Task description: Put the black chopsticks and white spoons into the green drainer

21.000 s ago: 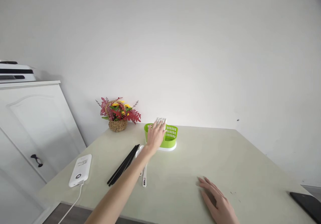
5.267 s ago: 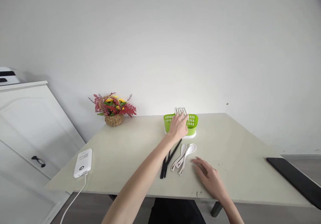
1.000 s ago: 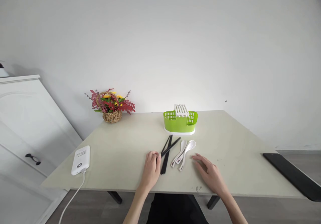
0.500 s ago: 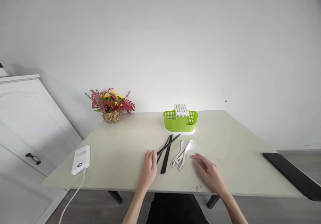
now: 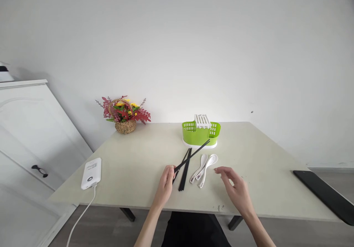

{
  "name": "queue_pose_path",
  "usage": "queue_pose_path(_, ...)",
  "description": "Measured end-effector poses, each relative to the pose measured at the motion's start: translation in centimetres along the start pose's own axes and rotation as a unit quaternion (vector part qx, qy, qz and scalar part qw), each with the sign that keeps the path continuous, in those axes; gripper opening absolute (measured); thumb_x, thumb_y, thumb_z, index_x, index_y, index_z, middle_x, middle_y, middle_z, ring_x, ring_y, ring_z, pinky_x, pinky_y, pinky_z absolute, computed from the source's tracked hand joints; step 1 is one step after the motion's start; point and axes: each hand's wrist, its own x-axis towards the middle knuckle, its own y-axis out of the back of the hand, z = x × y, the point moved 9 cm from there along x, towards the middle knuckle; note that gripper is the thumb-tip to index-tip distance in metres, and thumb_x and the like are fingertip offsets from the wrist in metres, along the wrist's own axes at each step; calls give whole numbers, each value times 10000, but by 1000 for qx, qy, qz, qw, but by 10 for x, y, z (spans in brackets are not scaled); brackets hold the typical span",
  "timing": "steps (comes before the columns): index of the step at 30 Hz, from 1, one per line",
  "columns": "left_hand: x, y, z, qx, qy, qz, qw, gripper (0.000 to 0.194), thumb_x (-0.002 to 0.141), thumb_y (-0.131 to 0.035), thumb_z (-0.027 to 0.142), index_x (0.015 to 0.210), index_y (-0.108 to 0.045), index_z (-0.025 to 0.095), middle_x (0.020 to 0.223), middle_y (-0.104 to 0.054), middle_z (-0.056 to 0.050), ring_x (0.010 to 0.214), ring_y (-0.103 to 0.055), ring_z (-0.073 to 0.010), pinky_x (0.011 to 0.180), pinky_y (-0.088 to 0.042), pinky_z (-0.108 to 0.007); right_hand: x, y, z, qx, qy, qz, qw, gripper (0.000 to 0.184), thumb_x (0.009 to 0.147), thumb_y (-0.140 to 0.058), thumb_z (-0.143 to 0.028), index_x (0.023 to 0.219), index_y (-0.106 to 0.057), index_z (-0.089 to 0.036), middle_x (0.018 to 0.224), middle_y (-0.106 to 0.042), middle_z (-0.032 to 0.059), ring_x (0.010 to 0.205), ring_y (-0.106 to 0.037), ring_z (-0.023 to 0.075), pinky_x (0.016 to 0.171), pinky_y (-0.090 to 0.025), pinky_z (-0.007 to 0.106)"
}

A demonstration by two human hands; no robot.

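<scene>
My left hand (image 5: 165, 183) is closed around the lower end of a pair of black chopsticks (image 5: 197, 152), whose tips slant up to the right, in front of the green cutlery holder (image 5: 197, 138). Beneath them, several more black chopsticks (image 5: 184, 175) lie on the table, some side by side and one at an angle. Three white spoons (image 5: 205, 170) with printed handle ends lie overlapping just right of the chopsticks. To the right of the spoons, my right hand (image 5: 235, 188) hovers with fingers curved and thumb apart, holding nothing.
A white slotted piece (image 5: 202, 121) tops the middle of the holder. At the back left stands a wicker basket of flowers (image 5: 125, 126). A white power bank (image 5: 91, 174) with a cable lies at the left edge, and a black phone-like slab (image 5: 322, 193) at the right edge.
The chopsticks in my left hand have risen, their tips moving up and right. My right hand has lifted a little and its fingers have curled. The view has shifted slightly.
</scene>
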Motion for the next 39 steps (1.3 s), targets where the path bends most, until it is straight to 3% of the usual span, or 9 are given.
queue_pose_path(4,-4,-6,14,22,-22,-37,999,476,1061,-343,595,1207,-628,243,1004,-634,-56,941,-606,-215,939,-539,-365,7,-30,-36,148,-41,-81,985,534,938,-601,-649,1268,-616,-229,978,-734,86,774,-691,226,625,-559,334)
queue_pose_path(7,-8,-8,26,39,-34,-50,997,463,1064,-337,588,1181,-631,251,1023,-628,-51,929,-589,-207,897,-533,-339,12,-50,-52,188,-79,-115,972,569,889,-643,-705,1180,-654,-216,774,-642,14,630,-598,177,543,-512,306)
queue_pose_path(11,-11,-13,42,39,-42,-71,996,442,1063,-345,587,1115,-626,250,1029,-609,-38,804,-547,-171,809,-515,-299,22,-56,-61,225,-80,-93,967,561,851,-658,-750,974,-697,-204,668,-531,-20,582,-518,143,507,-458,270)
queue_pose_path(16,-12,-15,47,12,-35,-77,996,419,1050,-384,592,1039,-617,243,1012,-594,-42,823,-564,-179,791,-512,-293,27,-49,-63,217,-67,-49,973,588,854,-635,-772,944,-719,-197,653,-546,-4,588,-519,152,540,-474,286)
queue_pose_path(20,-12,-18,42,-8,-43,-100,994,458,1054,-394,577,904,-631,215,910,-607,-39,847,-586,-190,841,-482,-300,27,-44,-66,192,-50,-49,979,552,904,-595,-740,994,-717,-209,654,-548,-12,597,-533,162,581,-478,305)
queue_pose_path(25,-10,-21,21,-55,20,-112,992,583,1037,-359,641,879,-674,177,698,-525,-3,644,-459,-155,638,-391,-274,31,-39,-68,173,-31,-42,984,534,934,-564,-725,1018,-706,-217,633,-571,-13,597,-546,166,602,-477,309)
queue_pose_path(32,-11,-20,13,-108,51,-106,987,630,988,-409,715,898,-697,161,681,-524,-6,612,-426,-140,586,-355,-263,37,-44,-75,159,-26,-52,986,549,921,-554,-750,993,-693,-224,606,-583,-12,588,-550,183,611,-470,328)
queue_pose_path(39,-11,-20,3,-130,65,-108,983,543,977,-487,679,834,-637,177,744,-580,-17,640,-471,-131,609,-389,-250,38,-56,-80,152,-16,-64,986,538,940,-552,-726,1025,-686,-212,610,-558,-20,593,-545,177,607,-458,319)
